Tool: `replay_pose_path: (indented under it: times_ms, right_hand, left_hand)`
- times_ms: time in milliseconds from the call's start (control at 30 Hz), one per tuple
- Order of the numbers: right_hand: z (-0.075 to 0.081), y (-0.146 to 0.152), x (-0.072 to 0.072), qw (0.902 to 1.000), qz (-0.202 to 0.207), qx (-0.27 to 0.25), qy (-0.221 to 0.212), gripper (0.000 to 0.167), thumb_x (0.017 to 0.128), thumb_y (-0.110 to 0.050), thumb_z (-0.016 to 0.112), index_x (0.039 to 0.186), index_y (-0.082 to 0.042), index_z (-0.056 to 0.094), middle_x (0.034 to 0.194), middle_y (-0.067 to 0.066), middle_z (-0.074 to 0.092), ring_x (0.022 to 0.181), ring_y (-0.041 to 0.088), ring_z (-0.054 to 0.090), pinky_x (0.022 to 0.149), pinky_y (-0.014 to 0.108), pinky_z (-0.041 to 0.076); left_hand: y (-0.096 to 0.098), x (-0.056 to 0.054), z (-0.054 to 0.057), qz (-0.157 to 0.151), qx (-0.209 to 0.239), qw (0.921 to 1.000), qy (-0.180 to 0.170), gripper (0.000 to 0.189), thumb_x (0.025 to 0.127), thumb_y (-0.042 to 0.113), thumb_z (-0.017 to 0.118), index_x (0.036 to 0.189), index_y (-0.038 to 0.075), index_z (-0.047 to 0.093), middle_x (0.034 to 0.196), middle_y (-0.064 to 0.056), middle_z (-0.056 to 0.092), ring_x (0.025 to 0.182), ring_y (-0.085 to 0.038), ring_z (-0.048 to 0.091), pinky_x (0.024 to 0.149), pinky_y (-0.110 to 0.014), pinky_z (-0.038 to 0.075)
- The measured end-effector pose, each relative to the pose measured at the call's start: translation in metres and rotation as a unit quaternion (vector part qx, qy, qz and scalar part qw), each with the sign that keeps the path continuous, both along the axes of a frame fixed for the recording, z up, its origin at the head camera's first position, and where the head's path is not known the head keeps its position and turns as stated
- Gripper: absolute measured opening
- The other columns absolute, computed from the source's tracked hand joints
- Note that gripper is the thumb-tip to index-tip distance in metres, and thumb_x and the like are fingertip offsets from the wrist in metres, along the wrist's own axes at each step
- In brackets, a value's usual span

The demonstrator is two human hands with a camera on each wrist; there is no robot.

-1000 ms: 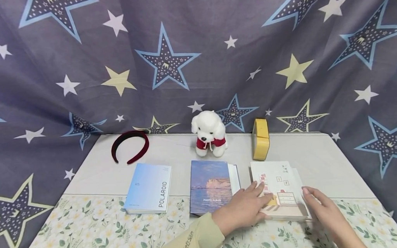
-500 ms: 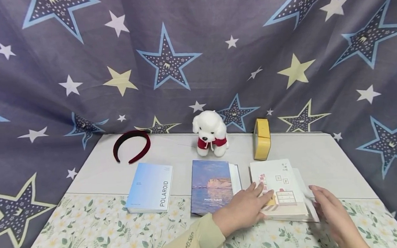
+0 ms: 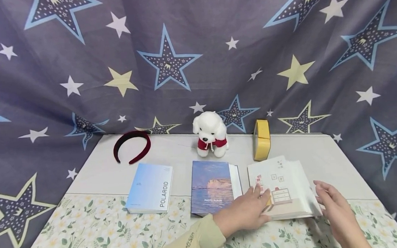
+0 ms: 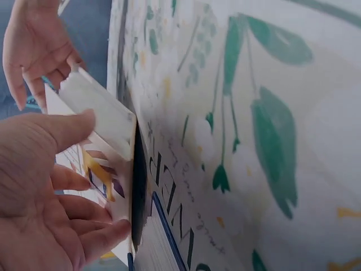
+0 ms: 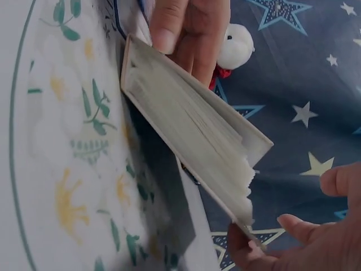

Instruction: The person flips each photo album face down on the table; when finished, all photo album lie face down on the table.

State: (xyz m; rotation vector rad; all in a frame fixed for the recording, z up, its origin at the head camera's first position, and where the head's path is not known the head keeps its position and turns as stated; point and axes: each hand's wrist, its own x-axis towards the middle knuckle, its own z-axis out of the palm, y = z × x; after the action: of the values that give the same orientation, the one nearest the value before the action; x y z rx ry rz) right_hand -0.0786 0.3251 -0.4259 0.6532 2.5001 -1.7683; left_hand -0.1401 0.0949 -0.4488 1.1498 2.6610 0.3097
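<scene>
On the right of the table lies a thick white photo album (image 3: 296,194) with small furniture drawings on its cover. Its right side is raised, and its pages (image 5: 197,130) fan apart between the covers. My left hand (image 3: 245,210) rests on the left part of the front cover, fingers spread, with the thumb at the near edge. Beside the album's right edge is my right hand (image 3: 336,206); in the right wrist view its lower fingers touch the back cover's raised edge from beneath, while the thumb stands apart. The hidden fingertips are hard to make out.
Left of it lie a blue-purple photo album (image 3: 208,183) and a light-blue Polaroid album (image 3: 149,188). Behind stand a white plush dog (image 3: 207,131) and a yellow object (image 3: 262,140). A dark-red headband (image 3: 144,151) lies at the back left, before a star-patterned curtain (image 3: 222,71).
The white album's right side has risen and its pages have fanned out, while its cover has shifted slightly left. My right hand has moved right; my left hand stays on the cover.
</scene>
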Motion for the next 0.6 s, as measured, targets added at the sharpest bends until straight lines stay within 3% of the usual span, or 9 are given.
replay_pose_path:
  times_ms: [133,233,333,400,467,567,600]
  right_hand:
    - [0.005,-0.005,0.002,0.9993,0.023,-0.021,0.020,0.074,0.104,-0.046,0.031,0.156,-0.004,0.000,0.156,0.031,0.012,0.141,0.053,0.013,0.101,0.076,0.019]
    - [0.005,-0.008,0.003,0.9976,0.033,-0.036,0.049,0.077,0.103,-0.047,0.034,0.156,-0.005,-0.002,0.156,0.031,0.013,0.140,0.054,0.013,0.098,0.078,0.020]
    - [0.004,-0.011,0.003,0.9946,0.048,-0.042,0.082,0.074,0.103,-0.046,0.034,0.156,-0.003,0.004,0.155,0.032,0.015,0.137,0.054,0.023,0.097,0.061,0.042]
    - [0.003,-0.012,0.002,0.9923,0.060,-0.046,0.098,0.072,0.104,-0.046,0.033,0.155,-0.002,0.009,0.154,0.033,0.017,0.131,0.039,0.043,0.088,0.041,0.052]
    - [0.002,-0.012,0.001,0.9903,0.073,-0.058,0.103,0.070,0.104,-0.047,0.031,0.154,-0.002,0.011,0.154,0.031,0.019,0.118,0.019,0.056,0.078,0.025,0.051]
    - [0.000,-0.012,-0.001,0.9865,0.087,-0.084,0.110,0.070,0.104,-0.048,0.030,0.154,-0.002,0.014,0.149,0.018,0.038,0.101,-0.003,0.059,0.074,0.026,0.054]
    - [0.000,-0.012,-0.001,0.9842,0.094,-0.098,0.114,0.069,0.104,-0.048,0.030,0.153,-0.002,0.017,0.145,0.010,0.045,0.100,-0.001,0.061,0.073,0.028,0.054]
  left_hand:
    - [-0.001,-0.001,0.000,0.019,0.036,0.9977,-0.055,0.075,0.094,0.054,0.053,0.155,0.018,0.029,0.156,-0.017,0.028,0.141,-0.031,0.033,0.107,-0.038,0.039]
    - [-0.001,-0.003,0.002,0.034,0.075,0.9918,-0.098,0.078,0.093,0.055,0.055,0.155,0.015,0.028,0.156,-0.017,0.029,0.141,-0.030,0.033,0.109,-0.039,0.037]
    - [-0.002,-0.006,0.005,0.048,0.120,0.9828,-0.132,0.081,0.092,0.056,0.057,0.154,0.012,0.029,0.155,-0.015,0.033,0.141,-0.027,0.033,0.109,-0.037,0.036]
    - [-0.003,-0.007,0.005,0.059,0.151,0.9746,-0.154,0.081,0.091,0.055,0.058,0.153,0.009,0.031,0.154,-0.014,0.035,0.140,-0.025,0.034,0.110,-0.034,0.035]
    - [-0.003,-0.008,0.005,0.071,0.183,0.9650,-0.175,0.081,0.091,0.054,0.059,0.152,0.008,0.033,0.153,-0.012,0.038,0.139,-0.023,0.036,0.110,-0.032,0.035]
    - [-0.002,-0.008,0.006,0.088,0.222,0.9500,-0.201,0.081,0.089,0.054,0.061,0.151,0.008,0.035,0.149,-0.009,0.042,0.136,-0.020,0.041,0.107,-0.032,0.037]
    - [-0.002,-0.007,0.007,0.092,0.233,0.9452,-0.210,0.081,0.089,0.053,0.062,0.151,0.009,0.035,0.148,-0.008,0.043,0.135,-0.020,0.042,0.107,-0.032,0.038]
